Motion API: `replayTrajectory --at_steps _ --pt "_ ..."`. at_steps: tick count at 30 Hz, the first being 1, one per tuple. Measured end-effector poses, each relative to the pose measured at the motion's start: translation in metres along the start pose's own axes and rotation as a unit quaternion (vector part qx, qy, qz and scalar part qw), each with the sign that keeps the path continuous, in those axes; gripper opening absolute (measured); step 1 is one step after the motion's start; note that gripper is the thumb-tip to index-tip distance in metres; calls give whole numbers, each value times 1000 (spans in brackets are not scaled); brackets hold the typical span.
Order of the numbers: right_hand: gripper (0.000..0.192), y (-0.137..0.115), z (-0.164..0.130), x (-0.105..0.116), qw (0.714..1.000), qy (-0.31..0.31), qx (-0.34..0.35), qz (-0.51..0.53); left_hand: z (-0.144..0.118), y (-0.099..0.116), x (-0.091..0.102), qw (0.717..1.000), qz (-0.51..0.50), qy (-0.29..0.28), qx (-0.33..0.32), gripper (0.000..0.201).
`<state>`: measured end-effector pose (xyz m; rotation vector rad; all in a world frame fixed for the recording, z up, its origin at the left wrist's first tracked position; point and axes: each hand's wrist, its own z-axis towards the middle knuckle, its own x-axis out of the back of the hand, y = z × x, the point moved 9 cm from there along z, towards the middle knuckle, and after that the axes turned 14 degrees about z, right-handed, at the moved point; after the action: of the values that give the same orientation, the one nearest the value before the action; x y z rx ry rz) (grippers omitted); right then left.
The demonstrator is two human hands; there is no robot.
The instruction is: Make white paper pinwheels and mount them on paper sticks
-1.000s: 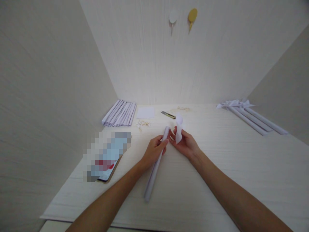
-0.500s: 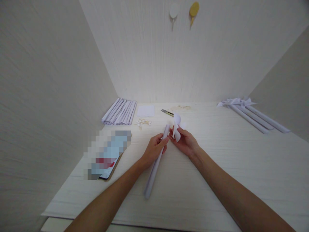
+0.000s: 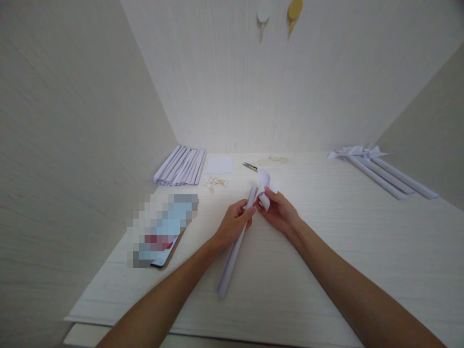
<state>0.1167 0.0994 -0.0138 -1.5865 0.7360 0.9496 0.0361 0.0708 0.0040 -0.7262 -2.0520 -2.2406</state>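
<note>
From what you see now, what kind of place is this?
Probably a paper-craft desk set in a walled alcove: a stack of paper rolls, scissors, and finished pinwheels lie on the table.

Bench: pale wood grain, walled on three sides. Far left: row of rolled paper tubes laid side by side; blank paper square just beside them. Small pale fasteners scattered near it. Snips mid-back. Phone on left, screen blurred. Far right: finished paper pinwheels lying flat. Two hooks, white and yellow, on back wall.
</note>
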Motion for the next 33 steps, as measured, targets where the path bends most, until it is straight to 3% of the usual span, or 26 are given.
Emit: replayTrajectory --at_steps 12,22,33 --pt "17 -4 -4 -10 999 -18 38 -35 0 2 -1 1000 0 -3 -12 21" --pt "15 4 -1 5 1000 17 -19 -19 1 -1 -2 1000 4 -2 -6 18" --pt "17 -4 -2 0 999 4 27 -39 1 0 -4 1000 15 -14 -13 17"
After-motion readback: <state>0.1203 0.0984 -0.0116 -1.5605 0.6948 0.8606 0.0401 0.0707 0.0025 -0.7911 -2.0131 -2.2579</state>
